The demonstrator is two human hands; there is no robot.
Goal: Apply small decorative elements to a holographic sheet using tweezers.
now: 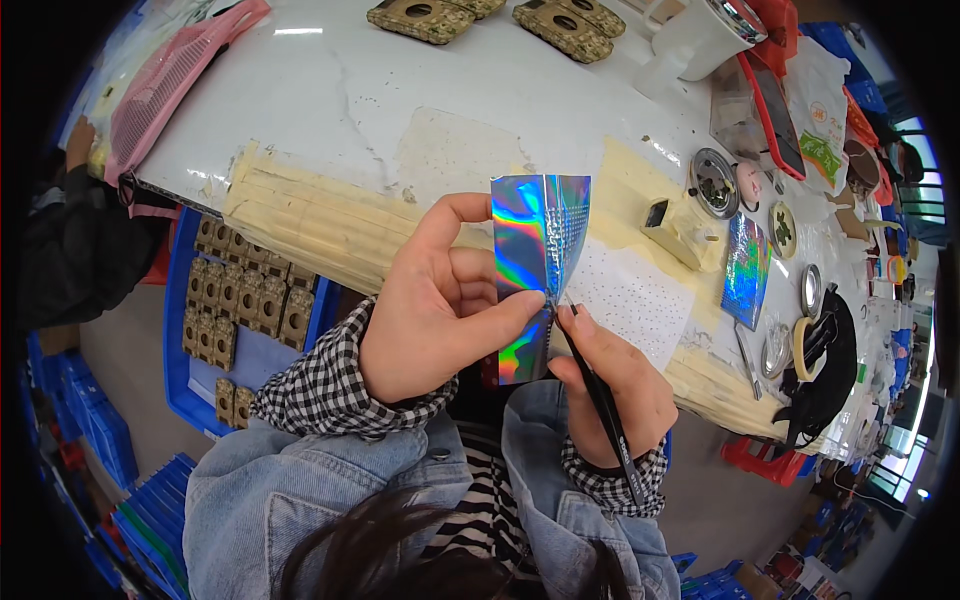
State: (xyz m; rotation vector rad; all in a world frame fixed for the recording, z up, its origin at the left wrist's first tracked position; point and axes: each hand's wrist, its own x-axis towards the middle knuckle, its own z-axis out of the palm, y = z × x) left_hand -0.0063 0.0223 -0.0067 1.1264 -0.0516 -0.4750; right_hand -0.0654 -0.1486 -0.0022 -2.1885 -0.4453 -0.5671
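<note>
My left hand (pixel 425 320) is closed on a shiny holographic sheet (pixel 518 215), gripping it with the thumb on its front and the fingers behind. The sheet stands upright and is creased down its middle, with rows of tiny bumps on its right half. Black tweezers (pixel 604 410) are pinched in my right hand (pixel 630 385), their tips at the sheet's crease beside my left thumb. Whatever the tips may hold is too small to make out. Behind the sheet lies a white paper (pixel 635 305) dotted with tiny dark specks.
Camouflage-patterned casings (pixel 425 18) lie at the table's far side. More fill a blue tray (pixel 185 385) at lower left. To the right are a round metal dish (pixel 714 180), another holographic sheet (pixel 746 265) and a black cloth bag (pixel 835 365). A white mug (pixel 700 40) stands farther back.
</note>
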